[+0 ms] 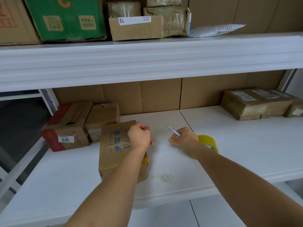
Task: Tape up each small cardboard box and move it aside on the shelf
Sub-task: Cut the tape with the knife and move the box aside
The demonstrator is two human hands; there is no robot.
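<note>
"3011" on box label (65,139)

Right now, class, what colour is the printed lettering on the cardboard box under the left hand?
Blue, on the cardboard box, clearest in the head view.

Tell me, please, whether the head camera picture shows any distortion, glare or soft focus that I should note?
In the head view, the wide lens bows the upper shelf beam; light is even, shadows faint; tape on the cardboard box glints slightly; the stacked parcels at far right look soft; both hands stay fairly sharp.

Bright, even light; soft focus, edges bowed
</note>
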